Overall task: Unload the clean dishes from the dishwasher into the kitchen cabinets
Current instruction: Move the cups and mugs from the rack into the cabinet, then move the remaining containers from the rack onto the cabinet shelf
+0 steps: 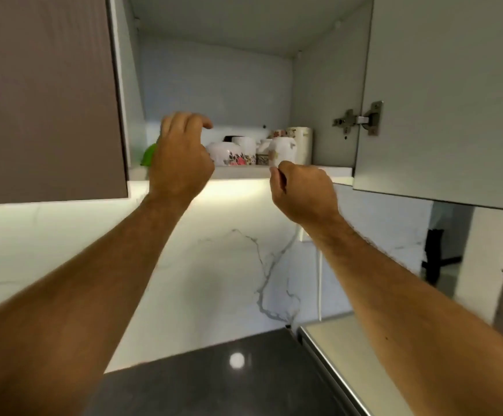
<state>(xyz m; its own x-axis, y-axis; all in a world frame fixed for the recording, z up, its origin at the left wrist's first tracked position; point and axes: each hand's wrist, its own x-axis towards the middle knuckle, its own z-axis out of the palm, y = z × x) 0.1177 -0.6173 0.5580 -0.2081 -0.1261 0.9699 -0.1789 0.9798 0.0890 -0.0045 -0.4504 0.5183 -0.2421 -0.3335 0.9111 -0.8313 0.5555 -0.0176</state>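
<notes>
I look up into an open wall cabinet whose shelf (244, 173) holds white crockery: a floral bowl (229, 154) at the front and several white mugs (283, 148) behind and to its right. My left hand (181, 157) is raised in front of the shelf's left part, its fingers hooked above the bowl with nothing seen in them. A green item (149, 154) shows just left of that hand, mostly hidden by it. Just below the shelf's front edge, my right hand (304, 193) is curled into a loose fist and holds nothing visible.
The cabinet's right door (442, 100) stands open on its hinge (361, 118). A brown closed door (43, 100) is at the left. Below are a marble backsplash, a dark countertop (214, 379) and a pale flat top (340, 343) at the right.
</notes>
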